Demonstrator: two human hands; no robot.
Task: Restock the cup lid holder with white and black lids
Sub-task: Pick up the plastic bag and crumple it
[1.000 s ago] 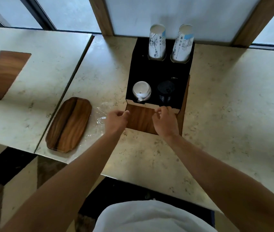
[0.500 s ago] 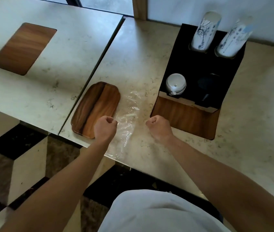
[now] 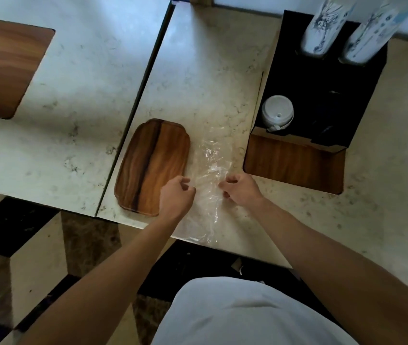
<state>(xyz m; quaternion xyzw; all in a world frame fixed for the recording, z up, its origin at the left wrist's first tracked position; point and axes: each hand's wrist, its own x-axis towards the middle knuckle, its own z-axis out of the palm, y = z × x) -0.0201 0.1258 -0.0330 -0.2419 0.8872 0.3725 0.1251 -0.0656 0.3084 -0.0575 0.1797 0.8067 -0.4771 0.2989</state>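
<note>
The cup lid holder, a black box with a wooden front, stands on the marble counter at the right. A stack of white lids fills its left slot. The black lids in the right slot are barely visible in the dark. An empty clear plastic bag lies flat on the counter left of the holder. My left hand and my right hand hover at either side of the bag near the counter's front edge, fingers loosely curled and apart, fingertips at the plastic.
A wooden tray lies just left of the bag, under my left hand's edge. Two stacks of printed paper cups stand at the back of the holder. A second counter with a wooden inset adjoins at the left.
My hands left the holder's front edge, drew back left as fists, and now loosen their fingers over the plastic bag. The view has swung left and down.
</note>
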